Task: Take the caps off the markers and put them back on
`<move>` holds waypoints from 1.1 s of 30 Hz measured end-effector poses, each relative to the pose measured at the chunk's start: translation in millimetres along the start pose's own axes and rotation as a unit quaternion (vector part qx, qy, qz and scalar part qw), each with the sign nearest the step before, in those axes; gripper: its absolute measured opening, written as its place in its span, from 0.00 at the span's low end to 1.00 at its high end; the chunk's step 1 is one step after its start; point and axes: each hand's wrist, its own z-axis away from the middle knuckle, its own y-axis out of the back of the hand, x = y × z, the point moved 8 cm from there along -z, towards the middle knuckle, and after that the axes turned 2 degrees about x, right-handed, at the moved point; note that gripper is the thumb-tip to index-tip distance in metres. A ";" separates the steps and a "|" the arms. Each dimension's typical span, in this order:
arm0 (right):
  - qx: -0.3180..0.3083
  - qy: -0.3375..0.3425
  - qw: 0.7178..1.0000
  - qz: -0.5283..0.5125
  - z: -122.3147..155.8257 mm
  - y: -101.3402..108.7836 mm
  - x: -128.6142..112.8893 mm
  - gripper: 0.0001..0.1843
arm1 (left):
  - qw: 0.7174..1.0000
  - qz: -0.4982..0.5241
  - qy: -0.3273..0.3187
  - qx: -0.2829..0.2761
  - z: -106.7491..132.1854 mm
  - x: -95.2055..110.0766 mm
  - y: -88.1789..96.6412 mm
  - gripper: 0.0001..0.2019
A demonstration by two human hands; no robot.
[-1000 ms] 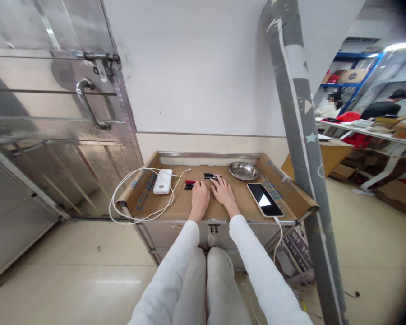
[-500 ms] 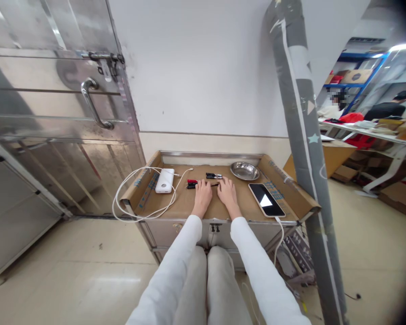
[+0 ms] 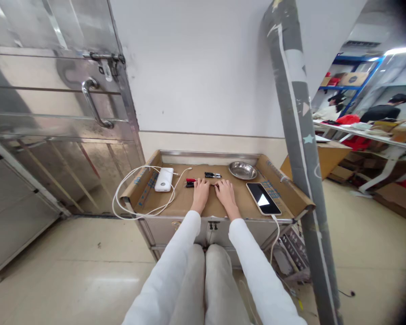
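Pens (image 3: 209, 174) slim, cylindrical | cardboard (image 3: 182, 199) brown, flat | left hand (image 3: 200, 193), right hand (image 3: 226, 194): grip unclear

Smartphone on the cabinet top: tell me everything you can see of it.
The smartphone lies screen up on the brown cardboard, right of the right hand, its far end slanting left. It has rounded corners, a pale rim and a dark, glossy front with a bright white patch; whether that is display or reflection, I can't tell. A white cable runs from its near end over the cabinet's edge. No hand touches it.
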 end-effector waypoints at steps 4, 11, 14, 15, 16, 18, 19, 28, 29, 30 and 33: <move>0.004 -0.013 1.000 0.010 0.3 1.9 1.8 0.10 | 1.000 0.007 -0.001 -0.015 -0.5 -0.6 -1.9 0.13; 0.013 -0.023 1.000 0.007 -0.2 2.4 3.1 0.10 | 1.000 0.000 -0.009 -0.004 0.1 1.4 1.3 0.13; 0.019 -0.027 0.999 0.003 -0.3 2.6 3.8 0.09 | 0.999 -0.031 0.023 0.025 1.9 -2.6 8.4 0.14; 0.021 -0.026 0.999 0.003 -0.3 2.8 3.8 0.09 | 0.998 -0.043 0.039 0.033 2.8 -4.9 10.6 0.14; 0.024 -0.024 0.999 0.003 -0.3 2.9 3.7 0.09 | 0.997 -0.051 0.052 0.036 3.6 -6.8 12.0 0.15; 0.027 -0.022 0.999 0.003 -0.2 2.7 3.6 0.09 | 0.996 -0.060 0.060 0.034 4.5 -8.2 12.2 0.15; 0.027 -0.021 0.999 0.004 -0.2 2.5 3.7 0.09 | 0.996 -0.060 0.057 0.031 4.7 -7.9 11.7 0.15; 0.023 -0.022 0.999 0.010 -0.4 2.5 3.9 0.09 | 0.998 -0.051 0.030 0.031 4.5 -2.7 10.1 0.15; 0.024 -0.023 0.999 0.012 -0.3 2.5 4.2 0.09 | 0.998 -0.044 0.022 0.032 4.5 -1.3 9.8 0.16; 0.025 -0.025 0.999 0.014 -0.3 2.4 4.6 0.09 | 0.999 -0.035 0.012 0.033 4.4 0.1 9.4 0.16; 0.028 -0.032 0.999 0.021 -0.1 1.9 6.0 0.09 | 1.000 -0.013 -0.010 0.026 4.0 2.7 6.7 0.17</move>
